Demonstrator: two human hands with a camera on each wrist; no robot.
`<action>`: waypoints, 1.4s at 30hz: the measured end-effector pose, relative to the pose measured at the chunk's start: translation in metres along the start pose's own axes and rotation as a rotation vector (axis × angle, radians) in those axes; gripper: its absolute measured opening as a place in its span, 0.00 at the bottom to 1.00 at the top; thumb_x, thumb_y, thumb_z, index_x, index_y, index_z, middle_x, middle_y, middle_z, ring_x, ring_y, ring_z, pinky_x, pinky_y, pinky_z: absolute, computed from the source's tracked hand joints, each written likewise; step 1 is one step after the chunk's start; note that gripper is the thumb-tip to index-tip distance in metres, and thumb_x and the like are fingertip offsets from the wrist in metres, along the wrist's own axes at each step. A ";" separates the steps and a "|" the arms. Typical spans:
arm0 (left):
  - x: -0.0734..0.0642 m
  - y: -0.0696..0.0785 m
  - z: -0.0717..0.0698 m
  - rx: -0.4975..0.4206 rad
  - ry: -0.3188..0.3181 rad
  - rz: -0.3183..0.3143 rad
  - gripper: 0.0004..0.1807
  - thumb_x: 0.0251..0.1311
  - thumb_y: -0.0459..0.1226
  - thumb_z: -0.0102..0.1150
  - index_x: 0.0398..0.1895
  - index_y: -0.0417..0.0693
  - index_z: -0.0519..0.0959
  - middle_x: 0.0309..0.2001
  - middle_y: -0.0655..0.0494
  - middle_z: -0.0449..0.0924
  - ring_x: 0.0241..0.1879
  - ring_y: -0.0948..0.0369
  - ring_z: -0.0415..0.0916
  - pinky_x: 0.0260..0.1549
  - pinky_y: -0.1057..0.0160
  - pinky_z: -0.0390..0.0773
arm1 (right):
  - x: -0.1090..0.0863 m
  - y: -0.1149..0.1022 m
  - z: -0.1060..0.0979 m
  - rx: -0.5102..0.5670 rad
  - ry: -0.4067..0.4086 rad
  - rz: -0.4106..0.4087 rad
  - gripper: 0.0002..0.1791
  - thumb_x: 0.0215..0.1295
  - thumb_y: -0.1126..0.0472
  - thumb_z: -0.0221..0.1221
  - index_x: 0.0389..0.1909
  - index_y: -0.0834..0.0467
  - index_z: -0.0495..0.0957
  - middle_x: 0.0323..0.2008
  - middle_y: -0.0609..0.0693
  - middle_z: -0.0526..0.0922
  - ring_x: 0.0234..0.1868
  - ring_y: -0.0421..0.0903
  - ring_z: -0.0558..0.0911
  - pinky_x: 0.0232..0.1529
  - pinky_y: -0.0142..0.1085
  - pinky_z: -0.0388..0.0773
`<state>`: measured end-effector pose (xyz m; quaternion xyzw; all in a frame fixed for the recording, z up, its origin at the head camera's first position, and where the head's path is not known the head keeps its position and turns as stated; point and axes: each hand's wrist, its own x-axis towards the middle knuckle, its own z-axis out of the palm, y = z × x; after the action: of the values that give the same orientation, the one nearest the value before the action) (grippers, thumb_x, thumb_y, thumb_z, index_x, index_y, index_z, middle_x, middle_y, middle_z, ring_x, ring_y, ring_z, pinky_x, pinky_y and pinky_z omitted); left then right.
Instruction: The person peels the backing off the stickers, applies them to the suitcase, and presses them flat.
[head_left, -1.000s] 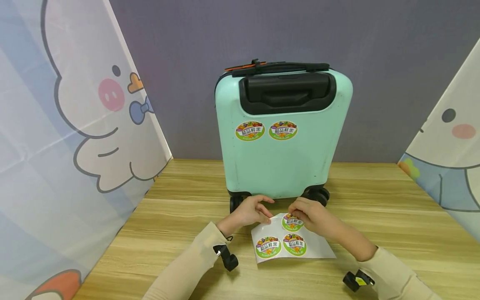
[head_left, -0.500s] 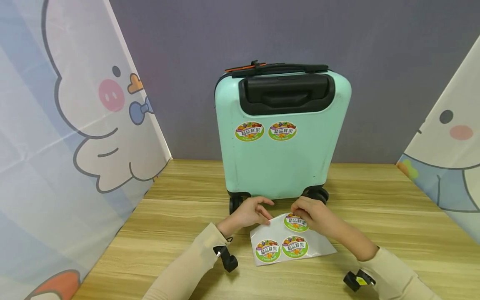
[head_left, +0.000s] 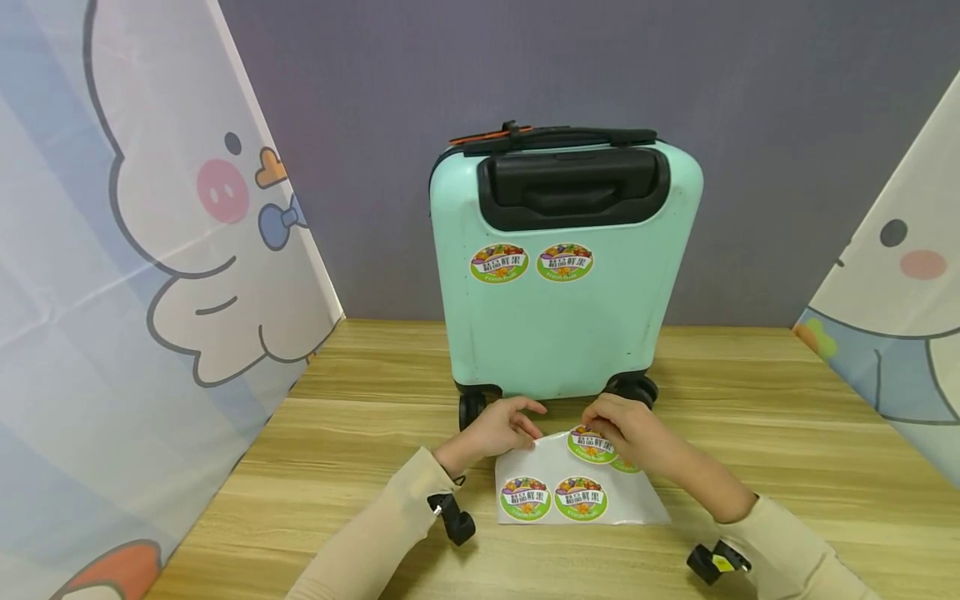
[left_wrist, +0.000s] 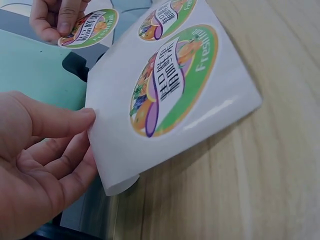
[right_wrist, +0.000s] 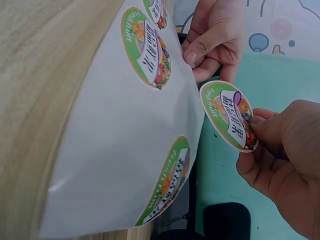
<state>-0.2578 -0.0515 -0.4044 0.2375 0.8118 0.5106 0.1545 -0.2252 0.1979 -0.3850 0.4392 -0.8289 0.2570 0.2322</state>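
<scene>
My left hand [head_left: 501, 429] pinches the upper left edge of a white sticker sheet [head_left: 536, 463] between thumb and fingers. The sheet is raised off the wood and curls at one corner in the left wrist view. Between the thumb and fingers of my right hand [head_left: 637, 433] is an oval fruit sticker [right_wrist: 227, 115], green-rimmed with a white banner, apart from the sheet. Two similar stickers [head_left: 581, 498] lie side by side along the sheet's lower part. Another sticker [right_wrist: 169, 182] on the sheet shows partly behind the right hand in the head view.
A mint-green suitcase [head_left: 555, 342] stands upright just behind the hands, with two matching stickers [head_left: 565, 262] on its upper front. Its black wheels [head_left: 633, 388] rest on the wooden table [head_left: 375, 367]. Cartoon-printed cloths [head_left: 210, 192] flank the table on both sides.
The sheet has shifted down and slightly left, away from the sticker in my right hand. A further sticker on the sheet has come into view beside that hand. Both hands stay nearly in place.
</scene>
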 end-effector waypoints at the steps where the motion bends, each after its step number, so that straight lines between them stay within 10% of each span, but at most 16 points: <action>1: 0.000 0.000 0.001 0.020 0.002 0.000 0.27 0.54 0.18 0.63 0.60 0.35 0.75 0.35 0.46 0.86 0.34 0.56 0.83 0.31 0.68 0.78 | 0.000 0.000 0.000 -0.001 0.001 0.002 0.16 0.52 0.81 0.65 0.33 0.57 0.79 0.31 0.44 0.79 0.31 0.36 0.75 0.28 0.30 0.77; 21: 0.001 -0.010 0.001 0.152 0.030 0.057 0.21 0.58 0.21 0.61 0.57 0.35 0.77 0.36 0.49 0.87 0.37 0.58 0.83 0.33 0.69 0.78 | 0.000 0.000 -0.002 0.004 0.038 -0.009 0.16 0.50 0.82 0.66 0.32 0.59 0.81 0.30 0.44 0.80 0.30 0.35 0.75 0.27 0.27 0.76; 42: -0.002 0.000 0.005 -0.034 0.067 0.078 0.17 0.63 0.28 0.62 0.55 0.33 0.78 0.40 0.44 0.86 0.41 0.56 0.83 0.37 0.69 0.77 | 0.000 0.001 -0.004 0.052 0.032 0.018 0.12 0.53 0.76 0.69 0.32 0.57 0.82 0.28 0.39 0.76 0.27 0.31 0.68 0.23 0.25 0.70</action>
<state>-0.2534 -0.0488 -0.4068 0.2490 0.7978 0.5376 0.1114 -0.2253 0.2012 -0.3822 0.4334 -0.8222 0.2874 0.2314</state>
